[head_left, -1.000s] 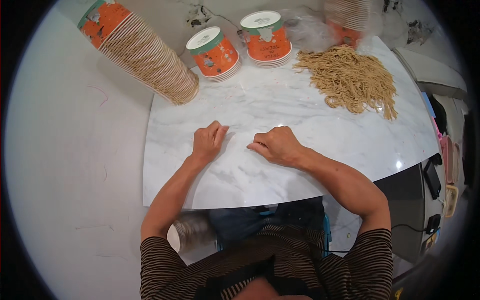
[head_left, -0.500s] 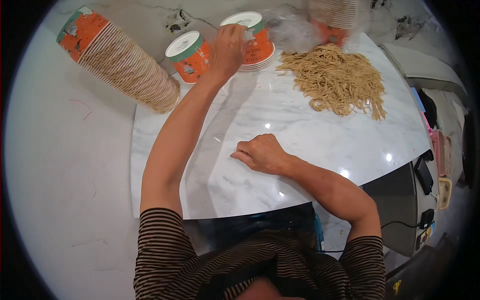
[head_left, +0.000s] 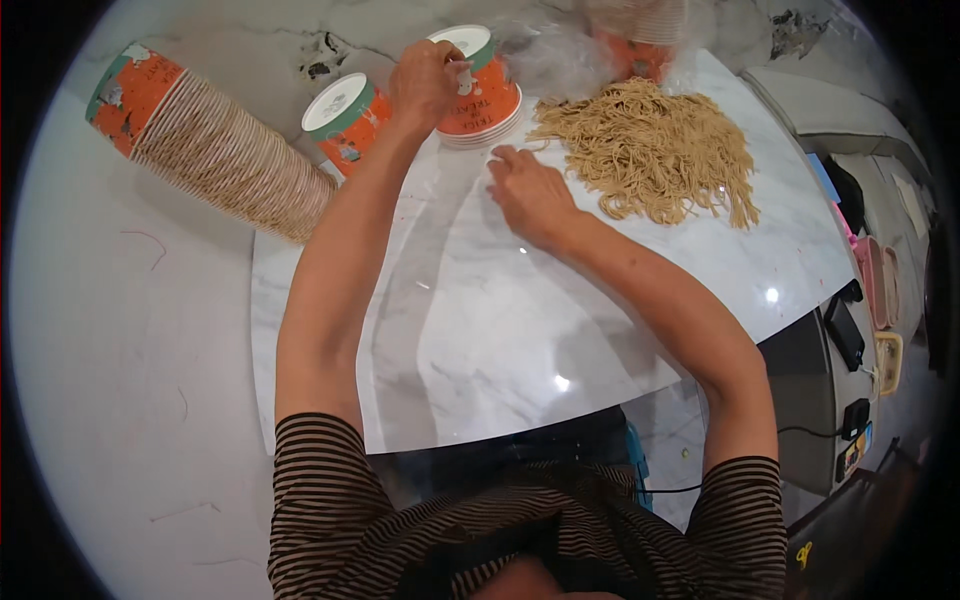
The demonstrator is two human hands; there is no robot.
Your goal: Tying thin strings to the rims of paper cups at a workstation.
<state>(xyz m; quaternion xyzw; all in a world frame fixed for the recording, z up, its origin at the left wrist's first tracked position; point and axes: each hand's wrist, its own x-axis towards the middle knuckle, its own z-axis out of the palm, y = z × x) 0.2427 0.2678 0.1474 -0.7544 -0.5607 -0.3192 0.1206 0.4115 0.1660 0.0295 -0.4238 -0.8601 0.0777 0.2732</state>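
My left hand [head_left: 425,85] reaches to the back of the marble-patterned table, its fingers curled together at the left side of a short stack of orange paper buckets [head_left: 482,100]. These buckets stand upside down, white bases up, with a green band. Whatever the left fingertips pinch, if anything, is hidden. Just in front of that stack my right hand [head_left: 530,195] hovers with fingers bent and a little apart, apparently holding nothing. To its right lies a heap of tan string [head_left: 660,150]. Another upturned orange bucket [head_left: 350,118] sits left of my left hand, partly covered by the forearm.
A tall, leaning stack of nested buckets [head_left: 225,145], tan string along its side, stands at the left. Behind the string heap are clear plastic wrapping [head_left: 560,60] and another bucket stack [head_left: 640,40]. A grey sofa [head_left: 810,110] borders the table's right side.
My right hand has moved from the table's middle forward to the front of the short stack, its fist loosening. My left hand stays by that stack. The whole view has shifted slightly.
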